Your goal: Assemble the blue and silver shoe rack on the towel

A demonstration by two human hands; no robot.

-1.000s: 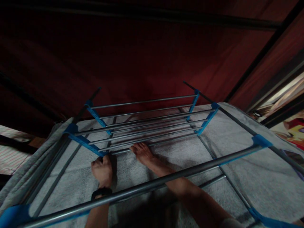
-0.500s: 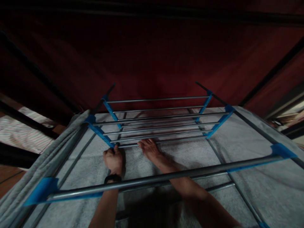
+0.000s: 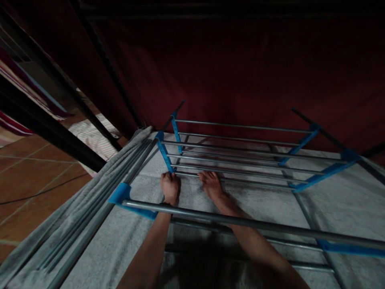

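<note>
A rack of grey metal tubes joined by blue plastic brackets lies on a grey blanket (image 3: 252, 204). My left hand (image 3: 169, 186) is closed at the lower end of a blue bracket (image 3: 166, 156), where the lowest tube meets an upright pole; its fingertips are partly hidden. Just to the right, my right hand (image 3: 211, 185) has its fingers curled over that lowest tube (image 3: 255, 183). Both forearms reach under a thicker front tube (image 3: 240, 219), which ends in another blue bracket (image 3: 120, 194) on the left.
Several loose metal tubes (image 3: 99, 204) lie along the blanket's left edge. A dark red panel (image 3: 210, 72) stands behind the rack. Black bars (image 3: 60, 124) cross at left, above a tiled floor (image 3: 36, 172) with a striped cloth (image 3: 96, 136) and a cable (image 3: 45, 193).
My view has swung left, so the rack sits further right and more floor and loose tubes show. Both hands keep their places on the rack.
</note>
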